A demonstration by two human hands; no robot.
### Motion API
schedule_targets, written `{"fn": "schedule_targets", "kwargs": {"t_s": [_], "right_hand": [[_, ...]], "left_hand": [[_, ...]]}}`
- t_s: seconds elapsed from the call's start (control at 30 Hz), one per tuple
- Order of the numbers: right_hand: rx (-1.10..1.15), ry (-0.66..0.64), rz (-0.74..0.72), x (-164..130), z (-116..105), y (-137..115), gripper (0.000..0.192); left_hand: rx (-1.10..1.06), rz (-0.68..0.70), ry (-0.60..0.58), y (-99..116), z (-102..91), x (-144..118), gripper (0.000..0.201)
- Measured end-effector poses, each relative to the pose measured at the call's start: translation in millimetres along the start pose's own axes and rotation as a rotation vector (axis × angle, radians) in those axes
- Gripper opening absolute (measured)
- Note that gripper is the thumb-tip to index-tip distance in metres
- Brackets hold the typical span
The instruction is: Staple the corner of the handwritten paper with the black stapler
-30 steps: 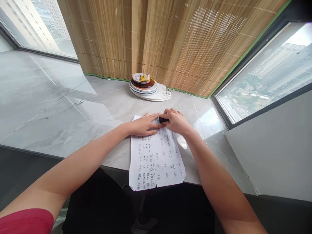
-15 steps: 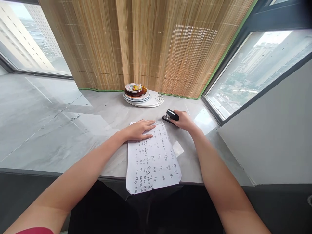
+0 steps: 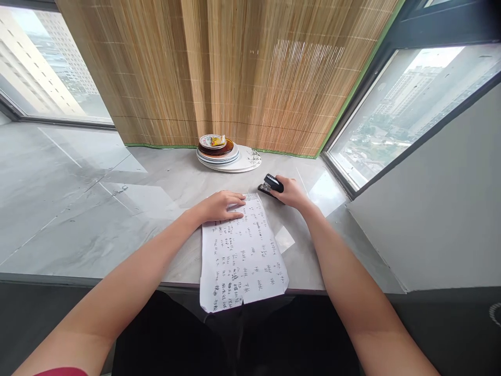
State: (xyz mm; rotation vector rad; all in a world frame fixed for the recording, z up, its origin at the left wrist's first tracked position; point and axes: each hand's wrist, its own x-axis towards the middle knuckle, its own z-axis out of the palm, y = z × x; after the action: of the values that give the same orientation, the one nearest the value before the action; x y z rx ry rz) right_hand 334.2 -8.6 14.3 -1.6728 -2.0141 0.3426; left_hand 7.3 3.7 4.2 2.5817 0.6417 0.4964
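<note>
White sheets of paper [image 3: 246, 256] covered in handwriting lie on the grey marbled ledge, their near end hanging over its front edge. Across their upper left part rests my left hand [image 3: 221, 206], palm down, fingers slightly bent and apart. A black stapler [image 3: 273, 183] is at the upper right of the paper, its jaws apart and its front end pointing left. My right hand [image 3: 291, 192] is wrapped round the rear of it. A small gap shows between the stapler and the paper's top corner.
Behind the paper stands a stack of plates [image 3: 219, 155] with a small yellow packet [image 3: 217, 140] on top. A bamboo blind [image 3: 227, 73] hangs along the back. Windows flank it on both sides, and a white wall [image 3: 442, 188] rises at the right.
The fingers of my left hand have drawn in slightly on the paper. My right hand keeps its hold on the stapler. The whole view has shifted a little.
</note>
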Motion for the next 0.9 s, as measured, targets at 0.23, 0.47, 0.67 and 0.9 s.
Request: {"fn": "schedule_targets", "kwargs": {"t_s": [0.23, 0.47, 0.67, 0.9], "right_hand": [[0.015, 0.019, 0.012, 2, 5, 1, 0.017], [0.034, 0.030, 0.014, 3, 8, 2, 0.017], [0.031, 0.047, 0.016, 2, 11, -1, 0.017], [-0.029, 0.127, 0.156, -3, 8, -22, 0.021]], "left_hand": [[-0.004, 0.049, 0.031, -1, 0.0, 1, 0.037], [0.027, 0.049, 0.010, 2, -0.9, 1, 0.037], [-0.031, 0.071, 0.019, -4, -0.5, 0, 0.034], [-0.176, 0.048, 0.198, -5, 0.3, 4, 0.024]]}}
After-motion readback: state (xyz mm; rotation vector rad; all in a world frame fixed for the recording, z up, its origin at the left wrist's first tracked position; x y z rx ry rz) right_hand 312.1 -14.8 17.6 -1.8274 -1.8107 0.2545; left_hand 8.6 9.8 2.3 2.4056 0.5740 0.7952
